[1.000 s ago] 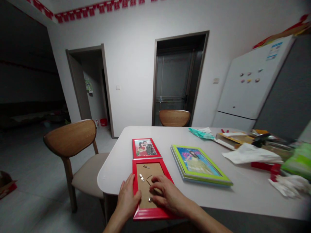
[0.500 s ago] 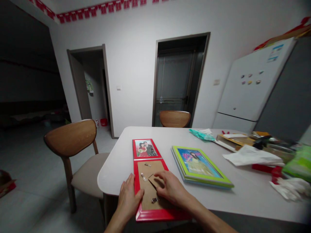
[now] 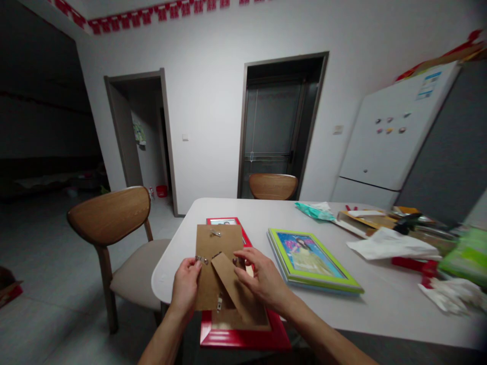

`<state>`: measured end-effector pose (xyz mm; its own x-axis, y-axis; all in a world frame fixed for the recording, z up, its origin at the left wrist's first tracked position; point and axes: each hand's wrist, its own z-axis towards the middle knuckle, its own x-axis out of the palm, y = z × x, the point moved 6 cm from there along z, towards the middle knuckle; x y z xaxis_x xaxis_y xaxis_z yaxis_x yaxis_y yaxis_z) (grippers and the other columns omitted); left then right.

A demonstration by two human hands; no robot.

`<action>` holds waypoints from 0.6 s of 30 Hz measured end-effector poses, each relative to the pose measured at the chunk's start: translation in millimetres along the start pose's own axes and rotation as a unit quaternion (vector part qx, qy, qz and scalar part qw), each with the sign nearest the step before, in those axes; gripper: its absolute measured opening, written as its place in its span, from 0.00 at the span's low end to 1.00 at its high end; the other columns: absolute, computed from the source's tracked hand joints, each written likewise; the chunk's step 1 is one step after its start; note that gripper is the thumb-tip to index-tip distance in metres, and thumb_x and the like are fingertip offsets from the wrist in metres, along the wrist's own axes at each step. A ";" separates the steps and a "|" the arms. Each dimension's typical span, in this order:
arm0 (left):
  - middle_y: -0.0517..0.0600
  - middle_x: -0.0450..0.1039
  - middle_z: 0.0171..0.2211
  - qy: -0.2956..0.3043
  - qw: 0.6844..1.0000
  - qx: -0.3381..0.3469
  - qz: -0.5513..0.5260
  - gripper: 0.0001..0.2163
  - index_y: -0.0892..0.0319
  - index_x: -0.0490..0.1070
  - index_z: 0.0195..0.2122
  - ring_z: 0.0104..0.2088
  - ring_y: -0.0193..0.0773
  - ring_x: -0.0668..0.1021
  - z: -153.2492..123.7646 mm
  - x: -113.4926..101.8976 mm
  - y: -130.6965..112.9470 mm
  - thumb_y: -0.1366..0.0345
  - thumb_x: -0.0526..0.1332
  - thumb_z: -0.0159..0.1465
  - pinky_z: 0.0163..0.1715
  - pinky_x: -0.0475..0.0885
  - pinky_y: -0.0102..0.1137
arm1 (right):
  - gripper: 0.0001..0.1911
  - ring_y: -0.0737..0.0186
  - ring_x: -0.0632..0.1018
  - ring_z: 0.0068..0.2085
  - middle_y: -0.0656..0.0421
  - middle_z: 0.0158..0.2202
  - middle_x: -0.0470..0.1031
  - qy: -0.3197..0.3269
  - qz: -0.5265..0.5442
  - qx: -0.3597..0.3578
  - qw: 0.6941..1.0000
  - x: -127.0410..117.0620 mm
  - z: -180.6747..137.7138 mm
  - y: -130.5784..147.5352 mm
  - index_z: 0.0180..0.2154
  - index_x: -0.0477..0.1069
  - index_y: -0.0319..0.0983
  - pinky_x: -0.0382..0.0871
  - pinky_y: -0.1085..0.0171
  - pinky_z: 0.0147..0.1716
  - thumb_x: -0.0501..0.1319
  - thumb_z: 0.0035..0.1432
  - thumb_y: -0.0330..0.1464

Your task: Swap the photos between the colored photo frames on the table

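Observation:
A brown picture-frame backing board (image 3: 207,241) is raised above the red picture frame (image 3: 243,340), tilted toward me. My left hand (image 3: 185,285) pinches its left edge near a metal clip (image 3: 201,260). Thumb and fingers of my right hand (image 3: 262,276) close on its right edge, partly covering it. A fold-out stand leg (image 3: 233,286) sticks out from the board's middle, and more metal clips sit at its top and bottom. Behind the board lies a second red frame with a photo (image 3: 224,221), mostly hidden. The red frame below shows brown inside its border.
Right of my hands lies a stack of frames, a lime-green photo frame (image 3: 352,286) on top. Farther right are white paper (image 3: 391,244), a teal packet (image 3: 314,211), an open cardboard box and a green bag (image 3: 466,256). A wooden chair (image 3: 110,215) stands left of the white table (image 3: 178,263).
The backing board has come up out of the red frame and now covers most of the photo frame behind. My left hand has moved from the frame's border to the board's edge.

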<state>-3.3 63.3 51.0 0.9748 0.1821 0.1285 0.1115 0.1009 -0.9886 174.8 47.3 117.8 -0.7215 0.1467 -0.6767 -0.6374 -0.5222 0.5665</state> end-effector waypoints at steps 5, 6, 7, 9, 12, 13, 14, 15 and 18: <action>0.43 0.70 0.19 -0.033 0.998 -0.059 -0.016 0.11 0.58 0.62 0.29 0.20 0.36 0.74 15.1 -55.0 -1.9 0.59 0.58 0.47 0.22 0.69 0.30 | 0.17 0.61 0.70 0.37 0.53 0.37 0.69 0.047 -0.112 0.111 0.986 6.6 -18.2 -55.5 0.41 0.67 0.37 0.61 0.65 0.37 0.53 0.49 0.34; 0.43 0.70 0.18 -0.039 0.997 -0.070 -0.008 0.09 0.58 0.62 0.28 0.19 0.36 0.74 17.0 -66.6 0.6 0.61 0.58 0.47 0.21 0.69 0.30 | 0.18 0.60 0.70 0.37 0.53 0.37 0.69 0.062 -0.140 0.135 0.979 10.4 -24.0 -66.9 0.42 0.67 0.37 0.60 0.65 0.37 0.53 0.48 0.35; 0.44 0.70 0.16 -0.045 0.996 -0.080 0.005 0.08 0.59 0.62 0.27 0.18 0.35 0.74 18.6 -77.4 3.6 0.63 0.58 0.47 0.20 0.68 0.30 | 0.19 0.59 0.70 0.37 0.52 0.38 0.68 0.073 -0.163 0.154 0.972 13.7 -29.3 -76.4 0.43 0.66 0.37 0.60 0.65 0.36 0.53 0.48 0.36; 0.44 0.69 0.15 -0.059 0.993 -0.093 0.037 0.04 0.59 0.62 0.25 0.17 0.35 0.73 21.5 -95.8 9.9 0.66 0.57 0.48 0.19 0.68 0.28 | 0.20 0.58 0.70 0.37 0.52 0.38 0.68 0.079 -0.192 0.179 0.962 18.3 -36.1 -89.1 0.44 0.64 0.38 0.60 0.65 0.34 0.53 0.47 0.36; 0.44 0.69 0.15 -0.077 0.987 -0.093 0.101 0.02 0.59 0.63 0.25 0.18 0.35 0.73 26.5 -113.4 16.9 0.67 0.56 0.49 0.20 0.67 0.28 | 0.21 0.58 0.71 0.39 0.51 0.38 0.69 0.069 -0.198 0.175 0.962 21.0 -35.8 -94.8 0.46 0.62 0.37 0.59 0.65 0.35 0.52 0.47 0.33; 0.44 0.69 0.16 -0.082 0.985 -0.090 0.127 0.02 0.59 0.63 0.24 0.19 0.35 0.73 28.4 -116.7 18.0 0.67 0.56 0.49 0.20 0.67 0.27 | 0.21 0.58 0.71 0.39 0.51 0.38 0.70 0.066 -0.196 0.171 0.963 21.0 -34.1 -95.3 0.45 0.62 0.36 0.59 0.66 0.35 0.51 0.46 0.31; 0.45 0.70 0.17 -0.086 0.981 -0.084 0.154 0.02 0.59 0.63 0.24 0.20 0.35 0.74 30.2 -118.9 18.5 0.67 0.56 0.49 0.21 0.67 0.28 | 0.21 0.59 0.71 0.38 0.51 0.38 0.70 0.063 -0.195 0.169 0.964 20.5 -32.2 -96.0 0.45 0.63 0.35 0.59 0.66 0.35 0.51 0.46 0.30; 0.45 0.70 0.18 -0.088 0.976 -0.076 0.183 0.03 0.59 0.64 0.25 0.21 0.36 0.74 31.8 -120.1 18.4 0.67 0.56 0.49 0.22 0.67 0.28 | 0.20 0.59 0.71 0.38 0.51 0.37 0.71 0.060 -0.194 0.168 0.965 19.4 -30.5 -97.0 0.44 0.63 0.35 0.59 0.66 0.35 0.51 0.45 0.29; 0.48 0.72 0.22 -0.092 0.958 -0.039 0.269 0.09 0.60 0.65 0.32 0.27 0.41 0.75 34.8 -119.1 15.0 0.67 0.56 0.48 0.28 0.68 0.33 | 0.21 0.58 0.72 0.36 0.50 0.36 0.72 0.050 -0.183 0.175 0.966 14.8 -27.5 -102.5 0.43 0.64 0.34 0.60 0.65 0.34 0.50 0.43 0.27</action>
<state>-124.4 77.2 23.6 0.8458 0.3575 -0.3960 -0.3755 -0.1284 -0.9179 236.9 79.9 36.7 -0.4125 0.1770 -0.8936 -0.9097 -0.1316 0.3939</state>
